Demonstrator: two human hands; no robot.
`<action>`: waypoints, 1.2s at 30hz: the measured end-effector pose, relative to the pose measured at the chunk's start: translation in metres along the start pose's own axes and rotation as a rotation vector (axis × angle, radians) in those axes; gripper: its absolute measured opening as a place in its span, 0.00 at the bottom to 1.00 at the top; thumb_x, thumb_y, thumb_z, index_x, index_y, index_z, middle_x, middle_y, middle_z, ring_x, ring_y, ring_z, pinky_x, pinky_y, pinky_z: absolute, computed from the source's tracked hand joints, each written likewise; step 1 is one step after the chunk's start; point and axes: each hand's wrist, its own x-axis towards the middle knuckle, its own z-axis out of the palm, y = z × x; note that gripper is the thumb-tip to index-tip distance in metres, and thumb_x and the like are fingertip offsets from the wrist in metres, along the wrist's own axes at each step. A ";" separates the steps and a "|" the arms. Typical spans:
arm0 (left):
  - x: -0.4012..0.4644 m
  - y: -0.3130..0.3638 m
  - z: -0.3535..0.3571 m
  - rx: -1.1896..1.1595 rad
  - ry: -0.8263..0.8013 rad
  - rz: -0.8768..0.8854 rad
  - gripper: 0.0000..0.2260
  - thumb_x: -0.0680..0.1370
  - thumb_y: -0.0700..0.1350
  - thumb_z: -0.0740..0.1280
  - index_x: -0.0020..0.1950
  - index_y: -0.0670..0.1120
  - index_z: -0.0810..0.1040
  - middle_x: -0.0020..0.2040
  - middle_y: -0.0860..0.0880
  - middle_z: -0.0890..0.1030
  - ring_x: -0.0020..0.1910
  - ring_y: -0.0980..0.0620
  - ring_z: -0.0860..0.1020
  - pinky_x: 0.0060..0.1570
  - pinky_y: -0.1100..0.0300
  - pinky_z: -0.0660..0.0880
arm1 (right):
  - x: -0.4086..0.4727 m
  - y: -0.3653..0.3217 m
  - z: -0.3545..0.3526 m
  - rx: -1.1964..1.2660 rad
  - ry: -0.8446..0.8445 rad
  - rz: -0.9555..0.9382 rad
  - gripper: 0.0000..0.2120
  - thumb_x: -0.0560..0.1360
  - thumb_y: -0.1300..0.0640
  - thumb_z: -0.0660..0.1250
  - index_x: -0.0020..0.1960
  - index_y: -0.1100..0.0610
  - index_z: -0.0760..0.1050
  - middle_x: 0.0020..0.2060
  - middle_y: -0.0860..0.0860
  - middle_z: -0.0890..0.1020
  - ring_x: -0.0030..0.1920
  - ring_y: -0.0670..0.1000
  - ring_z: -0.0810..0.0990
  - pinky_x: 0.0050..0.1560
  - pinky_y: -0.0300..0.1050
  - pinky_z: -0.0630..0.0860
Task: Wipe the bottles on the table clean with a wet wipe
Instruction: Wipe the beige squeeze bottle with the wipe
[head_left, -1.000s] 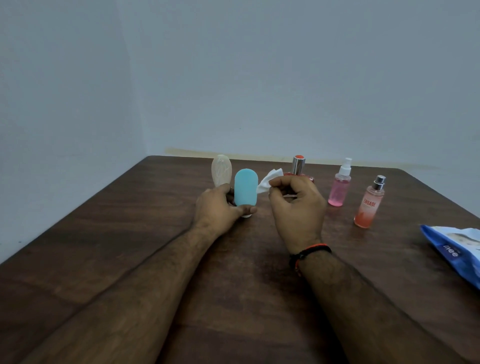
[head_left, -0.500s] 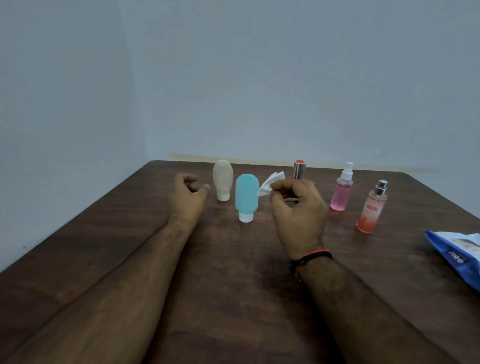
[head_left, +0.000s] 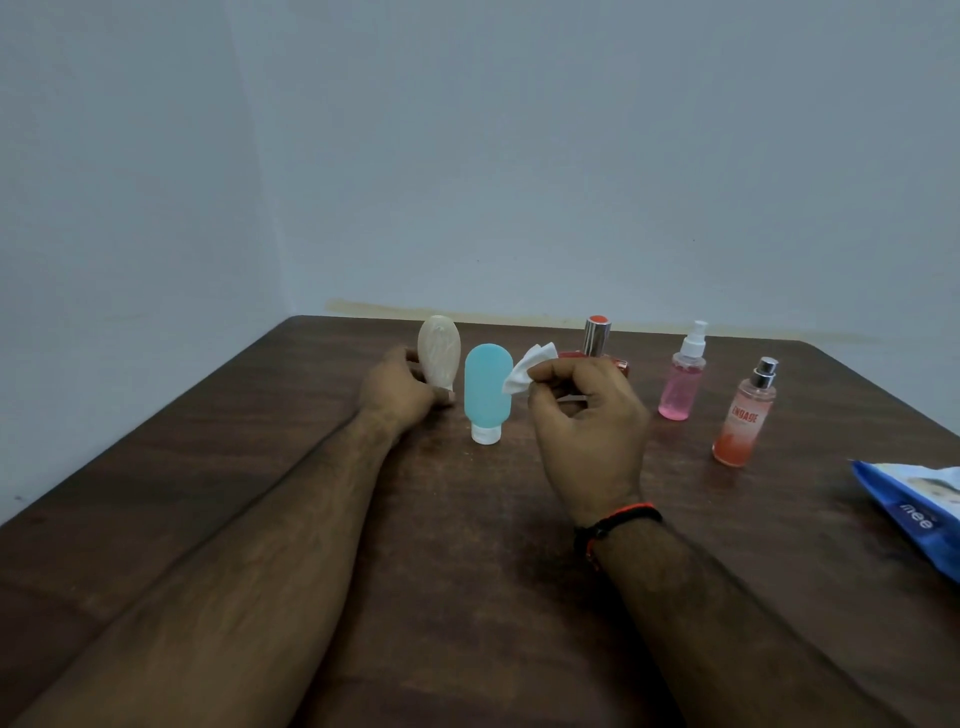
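A person's left hand (head_left: 402, 389) grips a beige bottle (head_left: 439, 356) at the far left of a wooden table (head_left: 260, 467). The right hand (head_left: 587, 415) pinches a white wet wipe (head_left: 524, 375) beside an upright blue bottle (head_left: 487, 387). Three pink and red bottles to the right stand untouched; most wiping probably remains.

Both forearms extend forward over the table (head_left: 208, 467). Left hand (head_left: 400, 389) has fingers curled round the lower part of the beige bottle (head_left: 439, 351). Right hand (head_left: 587, 415) is raised, fingertips pinching the wet wipe (head_left: 524, 374); a cord band circles the right wrist.
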 end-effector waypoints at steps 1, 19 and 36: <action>-0.003 0.001 -0.001 -0.012 0.005 0.003 0.31 0.66 0.45 0.81 0.65 0.46 0.73 0.60 0.48 0.81 0.53 0.49 0.78 0.53 0.55 0.77 | 0.000 0.001 0.000 -0.006 -0.006 -0.005 0.08 0.70 0.68 0.72 0.43 0.56 0.83 0.41 0.47 0.80 0.40 0.47 0.80 0.39 0.35 0.79; -0.133 0.004 -0.052 -0.280 -0.143 0.038 0.23 0.63 0.45 0.83 0.54 0.47 0.80 0.46 0.49 0.86 0.45 0.50 0.85 0.50 0.48 0.83 | -0.013 -0.016 0.002 0.091 -0.217 -0.251 0.10 0.74 0.69 0.71 0.52 0.59 0.85 0.42 0.54 0.79 0.41 0.47 0.79 0.43 0.30 0.75; -0.136 0.008 -0.042 -0.166 -0.128 0.245 0.16 0.66 0.41 0.80 0.52 0.50 0.83 0.42 0.51 0.85 0.39 0.57 0.83 0.40 0.59 0.80 | -0.016 -0.012 0.012 -0.046 -0.399 -0.486 0.07 0.75 0.62 0.70 0.50 0.58 0.86 0.44 0.52 0.81 0.46 0.55 0.78 0.45 0.50 0.77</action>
